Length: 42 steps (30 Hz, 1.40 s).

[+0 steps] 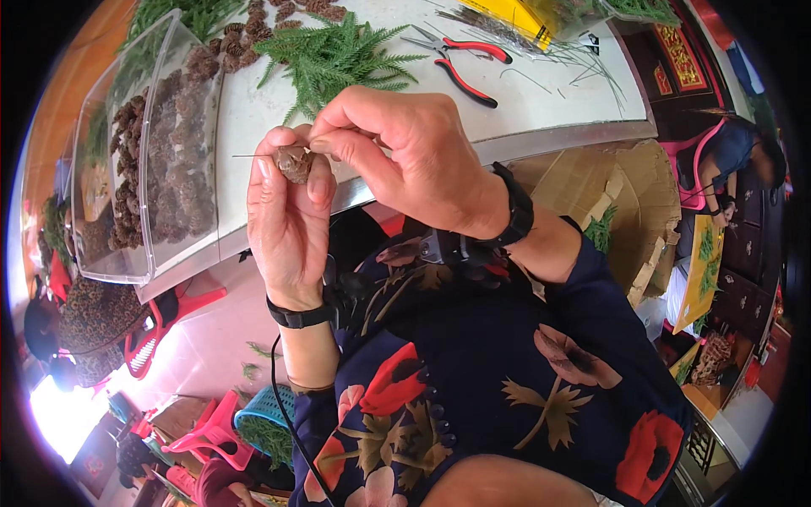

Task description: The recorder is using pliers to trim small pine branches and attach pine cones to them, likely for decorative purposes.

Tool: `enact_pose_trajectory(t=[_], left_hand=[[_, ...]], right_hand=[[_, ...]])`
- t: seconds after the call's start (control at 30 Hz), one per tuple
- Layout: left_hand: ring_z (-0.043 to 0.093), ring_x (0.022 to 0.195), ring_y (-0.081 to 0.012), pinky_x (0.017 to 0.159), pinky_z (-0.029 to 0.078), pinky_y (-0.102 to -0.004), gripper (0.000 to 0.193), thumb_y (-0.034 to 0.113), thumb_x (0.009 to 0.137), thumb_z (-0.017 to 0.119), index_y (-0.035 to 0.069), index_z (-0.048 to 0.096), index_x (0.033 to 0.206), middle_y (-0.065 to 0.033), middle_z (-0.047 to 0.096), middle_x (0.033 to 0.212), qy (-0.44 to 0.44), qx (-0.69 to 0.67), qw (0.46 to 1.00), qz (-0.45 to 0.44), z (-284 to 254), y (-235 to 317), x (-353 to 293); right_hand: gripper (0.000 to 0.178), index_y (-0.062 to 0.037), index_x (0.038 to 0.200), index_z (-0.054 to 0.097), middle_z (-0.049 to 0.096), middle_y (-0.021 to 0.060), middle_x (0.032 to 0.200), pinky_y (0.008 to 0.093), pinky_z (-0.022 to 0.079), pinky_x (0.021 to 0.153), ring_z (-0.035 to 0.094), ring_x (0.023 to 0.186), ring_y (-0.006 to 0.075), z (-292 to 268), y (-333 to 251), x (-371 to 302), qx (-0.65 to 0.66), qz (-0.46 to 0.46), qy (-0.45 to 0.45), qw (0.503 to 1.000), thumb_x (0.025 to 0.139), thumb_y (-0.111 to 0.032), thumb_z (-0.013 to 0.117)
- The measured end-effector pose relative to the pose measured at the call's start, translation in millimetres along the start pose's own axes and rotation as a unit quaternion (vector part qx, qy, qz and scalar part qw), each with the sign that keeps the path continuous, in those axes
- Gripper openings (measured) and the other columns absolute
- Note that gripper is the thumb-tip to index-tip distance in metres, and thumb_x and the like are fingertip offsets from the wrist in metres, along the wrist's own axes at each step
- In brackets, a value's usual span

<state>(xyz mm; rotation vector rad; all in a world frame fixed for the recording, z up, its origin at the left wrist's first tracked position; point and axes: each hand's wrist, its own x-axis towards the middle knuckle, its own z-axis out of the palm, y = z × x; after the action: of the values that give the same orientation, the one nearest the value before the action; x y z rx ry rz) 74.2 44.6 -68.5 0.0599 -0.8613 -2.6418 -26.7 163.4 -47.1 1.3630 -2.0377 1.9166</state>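
Note:
Between the fingers and thumb of my left hand (291, 220) sits a small brown pine cone (294, 164). A thin wire (247, 155) sticks out from it to the left. My right hand (405, 152) is closed in a pinch at the cone's upper right side; its fingertips seem to hold the wire, though the fingers hide most of that spot. Just beyond my hands, a pile of green artificial sprigs (342, 63) lies on the white table (541, 97). Red-handled pliers (460, 63) rest on the table to the right of the sprigs, their jaws apart.
A clear plastic bin (152, 169) full of pine cones stands at the table's left. More loose cones (245, 38) lie behind it. Thin green wires (591, 76) and a yellow package (515, 19) are at the far right. Cardboard (591, 186) is below the table's right edge.

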Motion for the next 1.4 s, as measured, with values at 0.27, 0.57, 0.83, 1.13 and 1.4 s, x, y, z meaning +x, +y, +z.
enact_pose_trajectory(t=[0.27,0.57,0.83,1.13,1.4], left_hand=[[0.046,0.073,-0.0159,0.068,0.041,-0.0249,0.028,0.02,0.099,0.045,-0.001,0.048,0.118,-0.0077,0.051,0.095,0.0,0.018,1.0,-0.02,0,-2,-2],[0.047,0.073,-0.0151,0.068,0.041,-0.0245,0.027,0.02,0.099,0.045,0.0,0.049,0.117,-0.0075,0.051,0.09,-0.012,0.086,0.996,-0.022,0,-5,-4],[0.048,0.072,-0.0152,0.066,0.042,-0.0247,0.027,0.021,0.099,0.045,0.0,0.05,0.115,-0.0081,0.053,0.091,-0.006,0.092,0.995,-0.032,-2,-2,-6],[0.048,0.073,-0.0156,0.067,0.042,-0.0248,0.027,0.02,0.098,0.047,0.0,0.05,0.116,-0.0083,0.053,0.092,0.031,0.083,0.996,-0.009,6,-15,-4],[0.048,0.074,-0.0161,0.068,0.041,-0.0245,0.027,0.019,0.099,0.046,0.0,0.05,0.116,-0.0084,0.053,0.089,0.028,0.092,0.995,-0.021,2,-14,-5]], right_hand=[[0.002,-0.0009,0.085,0.062,0.064,0.0074,0.069,0.0232,0.047,0.054,0.063,0.061,0.0138,-9,2,3,-0.02,-0.016,-0.038,0.999,0.084,0.0,0.061],[0.001,-0.0005,0.085,0.062,0.064,0.0075,0.07,0.0237,0.047,0.055,0.064,0.064,0.0152,-18,5,4,-0.013,0.008,-0.099,0.995,0.084,0.0,0.061],[0.001,-0.0009,0.084,0.062,0.065,0.0077,0.07,0.0235,0.046,0.054,0.064,0.062,0.0143,-21,4,4,-0.015,0.015,-0.115,0.993,0.084,0.0,0.061],[0.002,-0.0005,0.085,0.062,0.065,0.0075,0.071,0.0226,0.046,0.054,0.063,0.062,0.013,-20,4,1,-0.009,0.045,-0.104,0.994,0.084,-0.001,0.062],[0.005,0.0001,0.089,0.063,0.065,0.0063,0.07,0.0217,0.046,0.055,0.062,0.063,0.0102,-23,11,0,-0.009,0.056,-0.103,0.993,0.084,-0.001,0.061]])
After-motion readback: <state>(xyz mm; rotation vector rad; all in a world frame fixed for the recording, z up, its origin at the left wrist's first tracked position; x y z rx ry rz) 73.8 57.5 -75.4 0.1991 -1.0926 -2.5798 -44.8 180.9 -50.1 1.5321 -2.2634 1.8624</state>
